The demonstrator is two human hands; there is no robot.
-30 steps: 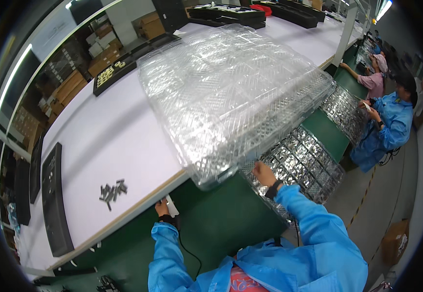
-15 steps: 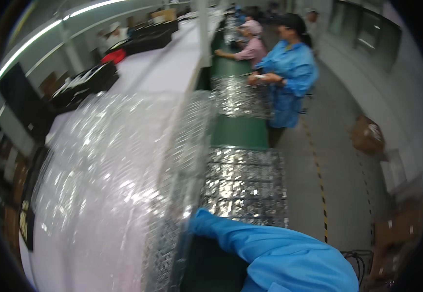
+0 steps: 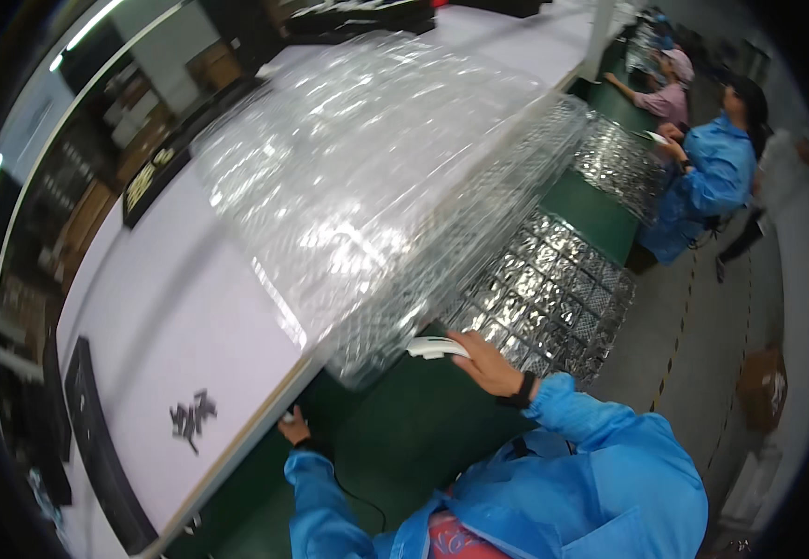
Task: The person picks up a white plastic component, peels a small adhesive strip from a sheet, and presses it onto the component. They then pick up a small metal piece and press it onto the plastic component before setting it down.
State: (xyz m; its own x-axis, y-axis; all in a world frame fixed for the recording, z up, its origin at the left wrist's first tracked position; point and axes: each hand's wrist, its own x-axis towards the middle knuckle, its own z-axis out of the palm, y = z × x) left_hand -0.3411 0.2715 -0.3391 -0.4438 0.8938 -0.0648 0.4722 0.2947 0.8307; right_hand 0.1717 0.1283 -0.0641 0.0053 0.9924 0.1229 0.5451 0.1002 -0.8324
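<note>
My right hand [image 3: 490,365] is closed around a smooth, curved white plastic piece [image 3: 437,347], held over the near end of a silver gridded sheet [image 3: 553,293] on the green belt surface [image 3: 376,424]. A black band circles that wrist. Beside the white table's edge, my left hand [image 3: 294,429] has its fingers curled at a small pale bit too small to name. A dark band sits on that wrist too, and a thin black cord lies near it. Clear plastic sheeting [image 3: 358,196] spreads over the table and hangs past its edge toward my right hand.
Small dark pieces [image 3: 192,417] lie heaped on the white table [image 3: 181,317], near a long black strip [image 3: 97,447]. A black tray [image 3: 157,177] holds pale parts. Farther along the belt, a co-worker in a blue smock [image 3: 716,168] stands by another silver sheet [image 3: 618,163].
The view has swung left and down. Both my hands now show, the right one with the white piece; before, only a blue sleeve reached to the plastic sheeting.
</note>
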